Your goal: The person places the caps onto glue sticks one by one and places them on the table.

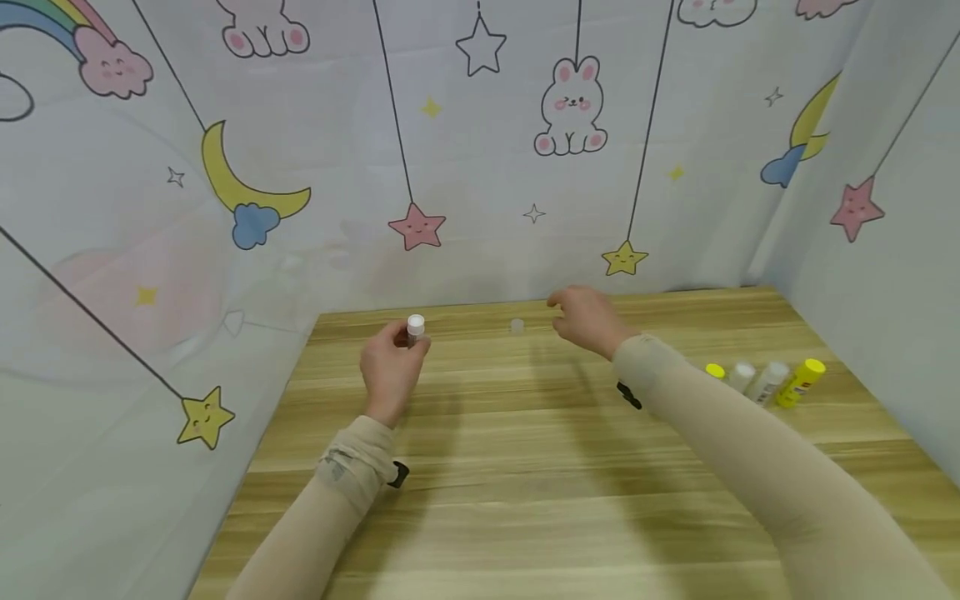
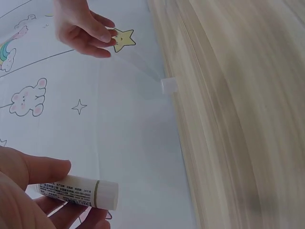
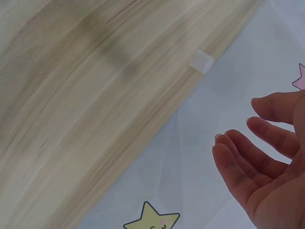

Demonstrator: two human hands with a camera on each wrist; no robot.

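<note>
Above the far left part of the wooden table, my left hand [image 1: 390, 371] grips a white glue stick [image 1: 416, 326] between thumb and fingers. In the left wrist view, dark printed text covers the glue stick's [image 2: 76, 190] body, and a thin ring marks off its plain white end. A small translucent white cap [image 1: 517, 326] rests near the table's back edge, between both hands. To the right of that cap, my right hand [image 1: 588, 320] hovers with nothing in it. Its fingers [image 3: 238, 164] are loosely bent and apart from the thumb in the right wrist view.
On the right side of the table [image 1: 480, 500] stand several glue sticks, among them a yellow one [image 1: 802, 382] and a white one [image 1: 771, 383]. My right forearm partly covers this group. A printed cloth [image 1: 487, 258] hangs behind the table and along its sides.
</note>
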